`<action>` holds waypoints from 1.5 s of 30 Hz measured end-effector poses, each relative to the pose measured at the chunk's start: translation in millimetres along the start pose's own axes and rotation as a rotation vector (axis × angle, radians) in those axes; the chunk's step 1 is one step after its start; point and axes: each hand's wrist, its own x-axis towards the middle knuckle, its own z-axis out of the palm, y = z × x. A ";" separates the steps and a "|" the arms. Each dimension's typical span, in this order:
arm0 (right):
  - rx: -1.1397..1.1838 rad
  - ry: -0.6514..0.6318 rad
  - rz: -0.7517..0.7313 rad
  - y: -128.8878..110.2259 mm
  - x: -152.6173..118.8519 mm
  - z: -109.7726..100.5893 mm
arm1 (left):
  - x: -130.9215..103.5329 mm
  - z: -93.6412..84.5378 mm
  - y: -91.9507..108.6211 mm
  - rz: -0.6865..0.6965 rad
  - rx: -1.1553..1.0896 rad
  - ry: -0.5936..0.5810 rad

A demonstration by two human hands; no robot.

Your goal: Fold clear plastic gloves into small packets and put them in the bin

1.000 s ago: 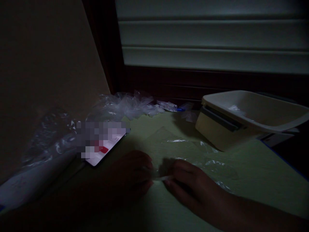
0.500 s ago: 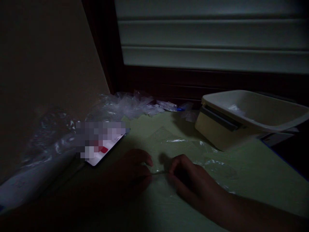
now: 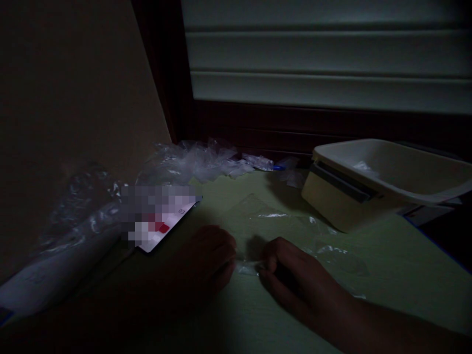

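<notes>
My left hand [image 3: 217, 255] is closed, its thumb and fingers pinching one end of a clear plastic bag [image 3: 246, 268]. Opposite it, my right hand [image 3: 295, 275] pinches the other end between thumb and forefinger. A short shiny strip of the bag stretches between the two hands, just above the green tabletop [image 3: 243, 314]. Beyond my hands, more clear plastic [image 3: 273, 215] lies flat and glossy on the table. It is too dark to tell whether this is one piece with what I hold.
A lit phone [image 3: 158, 236] lies left of my hands. Crumpled clear plastic [image 3: 195, 160] lines the wall side, with a white plastic-wrapped bundle [image 3: 40, 280] at far left. A cream plastic bin [image 3: 332, 209] stands tilted at right, with some clear plastic inside. A blue-tipped object [image 3: 261, 163] lies at the back.
My left fingers have closed further onto the plastic, and the strip between my hands now looks wider and shinier. The whole view has shifted slightly.
</notes>
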 end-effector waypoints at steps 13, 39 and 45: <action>-0.419 0.125 -0.383 -18.6 -13.2 -8.3 | -2.0 1.8 -4.2 -0.056 0.000 0.018; -0.471 0.044 -0.266 -13.5 -6.0 1.7 | 2.8 -4.1 6.0 0.218 0.178 -0.149; -0.580 -0.015 -0.180 -15.3 -3.6 -8.1 | -1.0 -1.2 4.5 0.228 0.232 -0.108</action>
